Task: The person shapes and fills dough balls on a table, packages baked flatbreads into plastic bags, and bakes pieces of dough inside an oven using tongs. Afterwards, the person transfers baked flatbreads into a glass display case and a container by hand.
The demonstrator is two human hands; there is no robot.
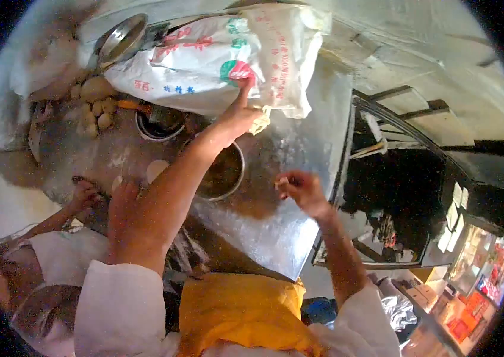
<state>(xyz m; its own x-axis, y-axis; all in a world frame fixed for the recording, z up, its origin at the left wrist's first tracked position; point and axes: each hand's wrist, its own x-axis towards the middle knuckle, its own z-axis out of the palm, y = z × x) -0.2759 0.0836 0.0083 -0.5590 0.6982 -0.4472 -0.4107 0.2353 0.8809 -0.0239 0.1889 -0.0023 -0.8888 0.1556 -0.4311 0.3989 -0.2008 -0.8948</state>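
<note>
My left hand [237, 122] reaches out over the metal worktop [288, 143]. A pale yellow, stringy clump [260, 121] that looks like dough is held in its curled fingers. Its index finger stretches onto a large white sack [204, 65] with red, green and blue print. Beneath my left forearm sits a round metal bowl [241, 178], partly covered by the arm. My right hand [301, 191] hovers above the worktop, right of the bowl, with fingers drawn together. Whether something small is between those fingertips I cannot make out.
Dough balls [97, 89] lie at the far left near a pot with dark contents [160, 125] and a tilted metal basin [124, 38]. A co-worker's hand [87, 193] is at the left, near a pale disc [157, 169]. A dark framed opening [389, 184] borders the right.
</note>
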